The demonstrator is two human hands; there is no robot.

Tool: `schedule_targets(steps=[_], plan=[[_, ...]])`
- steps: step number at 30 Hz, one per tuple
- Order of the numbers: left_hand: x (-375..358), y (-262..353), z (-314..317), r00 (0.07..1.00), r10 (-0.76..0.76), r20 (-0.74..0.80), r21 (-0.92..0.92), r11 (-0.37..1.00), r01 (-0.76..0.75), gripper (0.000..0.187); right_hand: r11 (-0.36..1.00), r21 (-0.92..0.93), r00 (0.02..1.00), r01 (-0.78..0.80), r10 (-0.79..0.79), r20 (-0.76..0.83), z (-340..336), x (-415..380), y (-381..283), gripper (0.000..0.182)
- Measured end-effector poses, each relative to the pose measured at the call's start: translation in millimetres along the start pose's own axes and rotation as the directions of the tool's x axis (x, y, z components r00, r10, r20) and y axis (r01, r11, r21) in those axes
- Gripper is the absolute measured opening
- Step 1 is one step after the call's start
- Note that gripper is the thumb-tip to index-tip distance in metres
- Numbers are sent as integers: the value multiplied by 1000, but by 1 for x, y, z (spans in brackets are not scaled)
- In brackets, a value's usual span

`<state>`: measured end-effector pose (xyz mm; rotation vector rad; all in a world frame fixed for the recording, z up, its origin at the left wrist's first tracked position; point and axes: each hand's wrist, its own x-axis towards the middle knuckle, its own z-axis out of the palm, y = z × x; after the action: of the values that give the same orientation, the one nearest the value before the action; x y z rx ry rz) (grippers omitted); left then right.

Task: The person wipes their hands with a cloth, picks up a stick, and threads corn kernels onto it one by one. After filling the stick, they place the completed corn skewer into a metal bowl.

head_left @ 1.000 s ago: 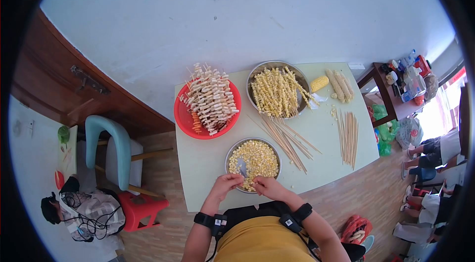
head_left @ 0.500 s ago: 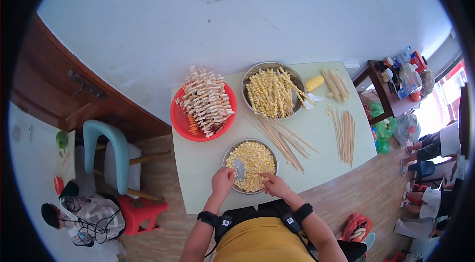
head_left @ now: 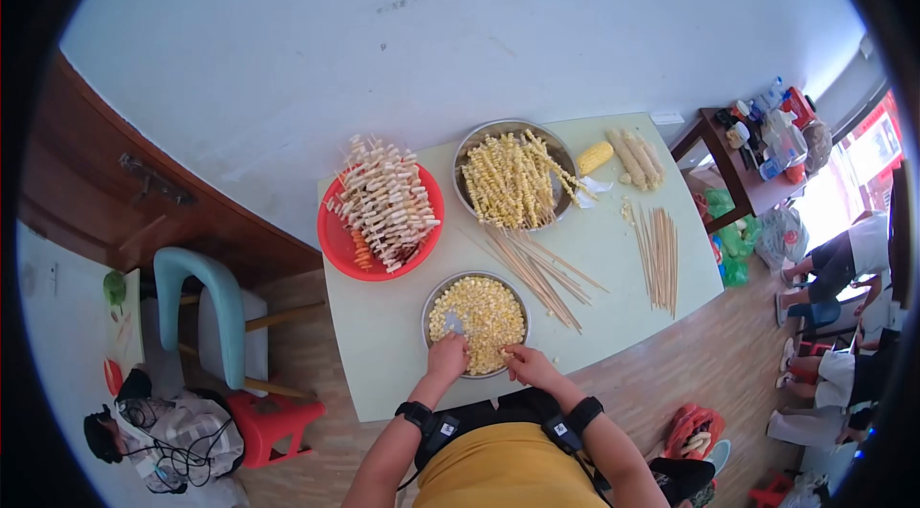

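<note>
A round metal bowl (head_left: 526,305) of loose corn kernels (head_left: 484,307) stands at the table's near edge. My left hand (head_left: 447,357) is over the bowl's near left part, its fingers drawn together among the kernels. At the near right rim, my right hand (head_left: 530,367) has its thumb and fingers pinched together. Whatever lies between the fingers of either hand is too small or hidden to make out. Beyond the bowl is a loose bundle of bare wooden skewers (head_left: 537,278). Behind it, a larger metal bowl (head_left: 464,184) holds skewers threaded with corn kernels (head_left: 508,177).
A red basin (head_left: 333,249) with filled skewers is at the left. An ear of corn (head_left: 595,157), pale bare cobs (head_left: 635,161) and more wooden skewers (head_left: 657,259) lie right on the table (head_left: 613,335). A chair (head_left: 206,316) stands left; other people are at the far right.
My left hand has moved inward and right, further over the kernels. The right hand stays by the near right rim, fingers still pinched. The whole view has shifted slightly.
</note>
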<state>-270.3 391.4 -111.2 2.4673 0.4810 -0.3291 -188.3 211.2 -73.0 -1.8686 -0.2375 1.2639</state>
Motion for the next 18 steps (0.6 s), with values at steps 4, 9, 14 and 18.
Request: schedule_targets(steps=[4, 9, 14, 18], plan=[[-3, -3, 1, 996, -60, -59, -237, 970, 44, 10, 1000, -23, 1000, 2, -2, 4, 0, -2, -5, 32], [-3, -10, 8, 981, -172, -84, -595, 798, 89, 9, 996, -69, 997, 50, -46, 63, 4, 5, -7, 32], [-11, -11, 10, 974, -227, 10, -860, 495, 124, 12, 991, -109, 989, 72, -57, 139, 11, 16, -7, 33], [-16, -8, 5, 970, -244, -2, -865, 486, 121, 17, 983, -123, 980, 137, -116, 165, 11, 18, -8, 33]])
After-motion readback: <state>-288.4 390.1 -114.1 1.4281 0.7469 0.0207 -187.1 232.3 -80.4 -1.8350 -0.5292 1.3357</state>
